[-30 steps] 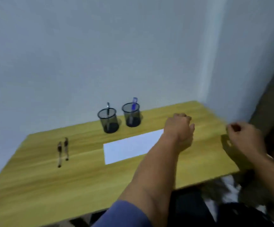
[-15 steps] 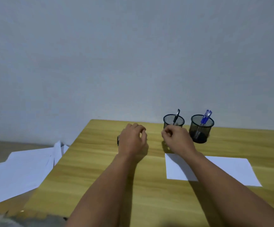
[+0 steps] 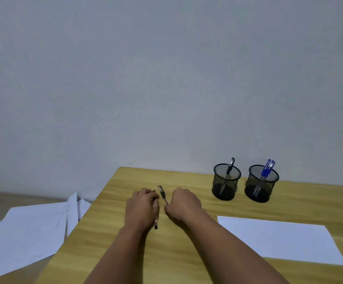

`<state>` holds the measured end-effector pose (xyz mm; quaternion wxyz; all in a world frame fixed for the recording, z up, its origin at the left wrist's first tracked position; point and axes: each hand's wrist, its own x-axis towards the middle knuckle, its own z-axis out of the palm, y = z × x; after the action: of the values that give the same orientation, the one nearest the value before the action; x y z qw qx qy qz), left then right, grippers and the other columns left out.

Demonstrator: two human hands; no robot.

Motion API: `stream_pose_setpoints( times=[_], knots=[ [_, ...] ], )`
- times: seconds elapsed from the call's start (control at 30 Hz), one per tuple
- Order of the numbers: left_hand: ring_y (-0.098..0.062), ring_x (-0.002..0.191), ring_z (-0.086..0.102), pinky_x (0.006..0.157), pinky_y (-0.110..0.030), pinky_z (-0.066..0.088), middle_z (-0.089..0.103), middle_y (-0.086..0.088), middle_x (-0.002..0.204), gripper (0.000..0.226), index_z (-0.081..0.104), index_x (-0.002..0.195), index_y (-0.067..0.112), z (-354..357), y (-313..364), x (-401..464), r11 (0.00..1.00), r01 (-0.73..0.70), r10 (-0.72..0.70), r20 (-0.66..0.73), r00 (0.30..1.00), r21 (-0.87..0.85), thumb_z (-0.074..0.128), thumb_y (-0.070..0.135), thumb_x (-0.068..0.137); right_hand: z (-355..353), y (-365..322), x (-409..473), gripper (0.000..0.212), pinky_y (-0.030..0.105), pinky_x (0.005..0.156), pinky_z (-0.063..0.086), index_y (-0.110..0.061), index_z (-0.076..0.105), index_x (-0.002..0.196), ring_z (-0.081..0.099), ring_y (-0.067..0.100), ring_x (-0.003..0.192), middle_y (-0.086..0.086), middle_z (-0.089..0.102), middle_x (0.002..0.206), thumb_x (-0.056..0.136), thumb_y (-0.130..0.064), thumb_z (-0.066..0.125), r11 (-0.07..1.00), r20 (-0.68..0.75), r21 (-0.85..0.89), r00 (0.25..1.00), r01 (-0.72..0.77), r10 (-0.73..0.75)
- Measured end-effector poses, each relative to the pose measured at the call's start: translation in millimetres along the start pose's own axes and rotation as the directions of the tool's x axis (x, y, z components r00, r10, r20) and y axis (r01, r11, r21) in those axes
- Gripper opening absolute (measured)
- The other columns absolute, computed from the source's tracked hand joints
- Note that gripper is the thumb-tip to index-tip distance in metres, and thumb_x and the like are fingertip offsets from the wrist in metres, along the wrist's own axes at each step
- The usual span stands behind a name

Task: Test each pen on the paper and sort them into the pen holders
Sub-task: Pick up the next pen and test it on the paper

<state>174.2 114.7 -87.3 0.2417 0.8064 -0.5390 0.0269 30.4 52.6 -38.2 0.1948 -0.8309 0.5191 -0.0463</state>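
Note:
Two dark pens lie on the wooden table (image 3: 109, 253) near its far left corner. My left hand (image 3: 143, 210) lies curled over the left pen (image 3: 156, 224), whose near end sticks out below the hand. The right pen (image 3: 162, 194) lies between my hands, and the fingertips of my right hand (image 3: 184, 206) pinch its near end. A white sheet of paper (image 3: 279, 240) lies flat to the right. Behind it stand two black mesh pen holders: the left holder (image 3: 226, 186) has one black pen (image 3: 230, 166), the right holder (image 3: 262, 188) has blue pens (image 3: 268, 168).
Loose white sheets (image 3: 23, 228) lie scattered on the floor beyond the table's left edge. A plain grey wall (image 3: 166, 78) stands right behind the table.
The view has swung left, from the table's right end to its left. Both hands have travelled from the right side to the two pens and closed on them.

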Motion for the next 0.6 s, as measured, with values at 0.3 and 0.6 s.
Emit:
stream_pose_setpoints(
  times=[0.3,0.6],
  knots=[
    [-0.020,0.136,0.044,0.105,-0.041,0.044,0.045,0.008,0.153,0.058,0.041,0.151,0.031,-14,19,2,0.998,-0.046,0.045,-0.028,0.999,-0.039,0.059,0.038,0.096,-40,40,-12,0.013,0.026,0.054,0.051,0.000,0.075,0.086,0.067,0.019,0.060,0.010,0.074,0.078,0.090,-0.011,0.072,0.810,-0.068,0.585,0.995,-0.023,0.077],
    [-0.017,0.099,0.059,0.082,-0.039,0.049,0.070,0.012,0.096,0.022,0.068,0.107,0.033,-28,97,-1,0.939,-0.289,0.291,-0.019,0.957,-0.186,0.053,0.046,0.098,-93,109,-54,0.017,0.021,0.046,0.048,-0.006,0.072,0.087,0.058,0.011,0.048,0.007,0.068,0.067,0.100,-0.016,0.073,0.233,-0.002,0.972,0.982,-0.043,0.188]
  ],
)
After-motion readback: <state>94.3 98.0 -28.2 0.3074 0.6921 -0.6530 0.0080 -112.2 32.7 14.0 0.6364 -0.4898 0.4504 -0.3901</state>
